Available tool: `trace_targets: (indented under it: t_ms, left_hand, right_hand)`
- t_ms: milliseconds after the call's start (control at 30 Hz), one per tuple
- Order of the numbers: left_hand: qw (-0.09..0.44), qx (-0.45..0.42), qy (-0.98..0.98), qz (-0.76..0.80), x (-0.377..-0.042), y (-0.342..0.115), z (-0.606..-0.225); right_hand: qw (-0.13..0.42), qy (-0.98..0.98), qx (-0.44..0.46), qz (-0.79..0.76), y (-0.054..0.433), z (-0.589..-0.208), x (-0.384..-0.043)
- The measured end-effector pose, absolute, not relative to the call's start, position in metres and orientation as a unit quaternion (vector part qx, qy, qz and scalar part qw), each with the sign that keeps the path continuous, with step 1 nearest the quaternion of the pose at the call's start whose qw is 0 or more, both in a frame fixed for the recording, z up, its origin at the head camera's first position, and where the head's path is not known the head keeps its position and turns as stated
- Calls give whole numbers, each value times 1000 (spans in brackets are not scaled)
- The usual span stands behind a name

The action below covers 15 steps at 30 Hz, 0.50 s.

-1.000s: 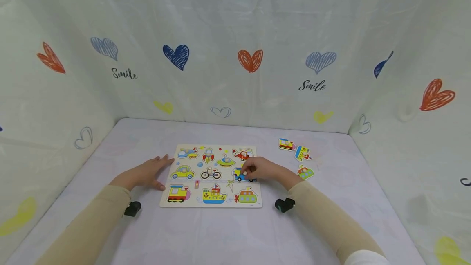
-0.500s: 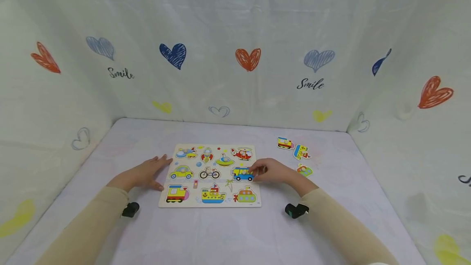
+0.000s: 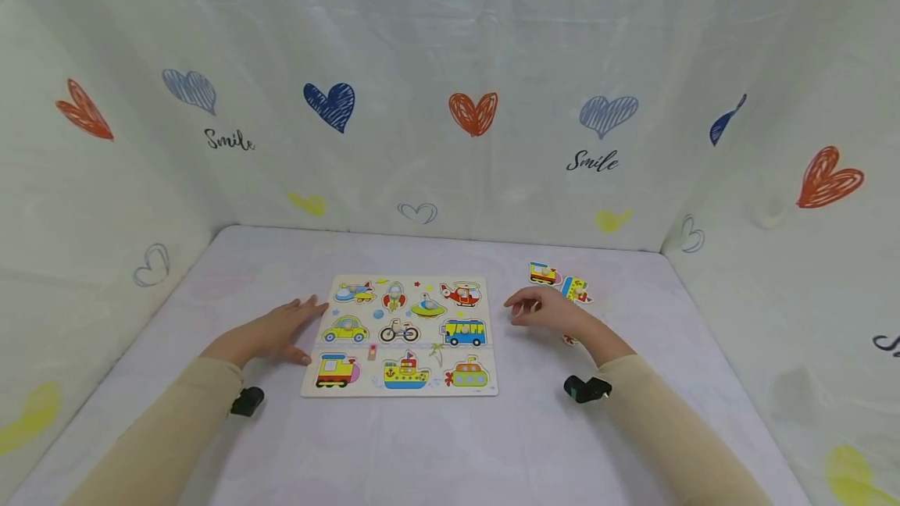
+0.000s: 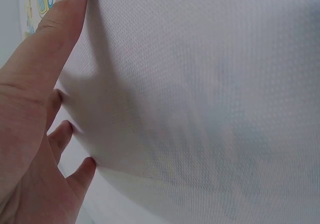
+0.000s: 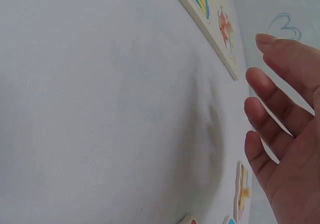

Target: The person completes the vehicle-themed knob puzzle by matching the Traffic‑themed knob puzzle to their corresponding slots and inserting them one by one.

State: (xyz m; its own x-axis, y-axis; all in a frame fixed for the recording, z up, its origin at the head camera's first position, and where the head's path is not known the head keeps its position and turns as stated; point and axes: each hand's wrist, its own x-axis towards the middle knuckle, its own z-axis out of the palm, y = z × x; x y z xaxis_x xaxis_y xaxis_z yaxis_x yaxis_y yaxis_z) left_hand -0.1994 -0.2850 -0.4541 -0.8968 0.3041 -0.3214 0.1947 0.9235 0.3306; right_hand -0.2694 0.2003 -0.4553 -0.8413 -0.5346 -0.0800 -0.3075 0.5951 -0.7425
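A wooden puzzle board (image 3: 434, 392) with vehicle pictures lies flat on the table. The blue-and-yellow bus piece (image 3: 464, 333) sits in its right side, knob up. My left hand (image 3: 277, 330) rests beside the board's left edge, fingers spread and thumb at the lower left side. In the left wrist view its fingertips come down to the cloth. Between the board and the loose pieces, my right hand (image 3: 551, 311) hovers with relaxed fingers, holding nothing. Behind it lie a train piece (image 3: 543, 272), a partly covered ship piece (image 3: 574, 288) and a submarine piece (image 3: 569, 340), mostly hidden by the wrist.
A pale cloth covers the table (image 3: 394, 451). White curtains (image 3: 408, 37) printed with hearts and "Smile" stand at the back and both sides. A small black wrist device (image 3: 587, 389) is worn below the right hand, and another (image 3: 248, 401) below the left.
My right hand has let go of the bus piece and moved right, off the board toward the loose pieces. The left hand has stayed by the board's left edge.
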Motion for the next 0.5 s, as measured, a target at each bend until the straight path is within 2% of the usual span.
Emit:
trace_targets:
  t_ms: [500]
  left_hand:
    - [185,126,964,142,-199,-286,-455]
  right_hand:
    - [87,899,-216,-371,228,-446,-302]
